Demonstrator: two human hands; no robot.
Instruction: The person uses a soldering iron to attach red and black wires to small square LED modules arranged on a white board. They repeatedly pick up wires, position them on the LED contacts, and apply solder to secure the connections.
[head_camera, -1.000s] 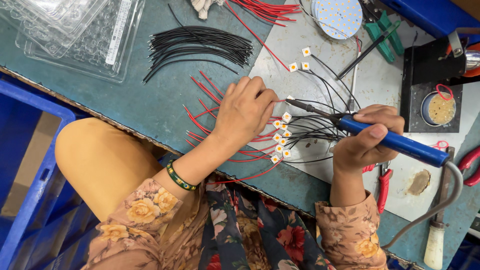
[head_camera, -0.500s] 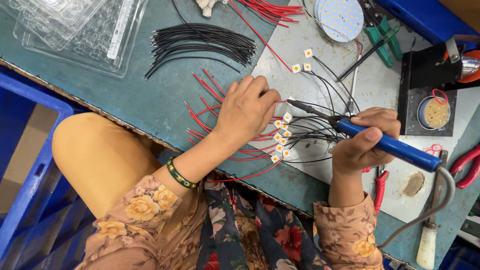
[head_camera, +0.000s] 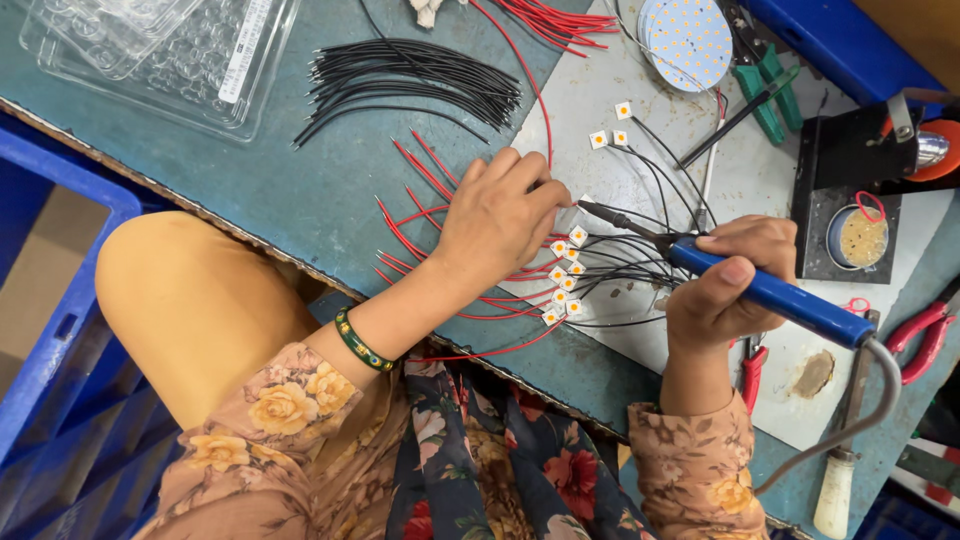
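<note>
Close to the desk (head_camera: 300, 190) front edge, the left hand (head_camera: 495, 225) presses curled fingers on red wires (head_camera: 420, 215) beside small white chips (head_camera: 565, 275). The right hand (head_camera: 725, 285) grips a blue soldering iron (head_camera: 770, 295), tip near the left fingertips. Bare desk lies between the left hand and the black wires (head_camera: 410, 85).

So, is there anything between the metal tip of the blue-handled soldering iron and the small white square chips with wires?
Nothing visible blocks it. The right hand holds the blue-handled soldering iron, its tip pointing toward the left hand. The small white square chips lie just below the tip, among thin black wires.
</note>
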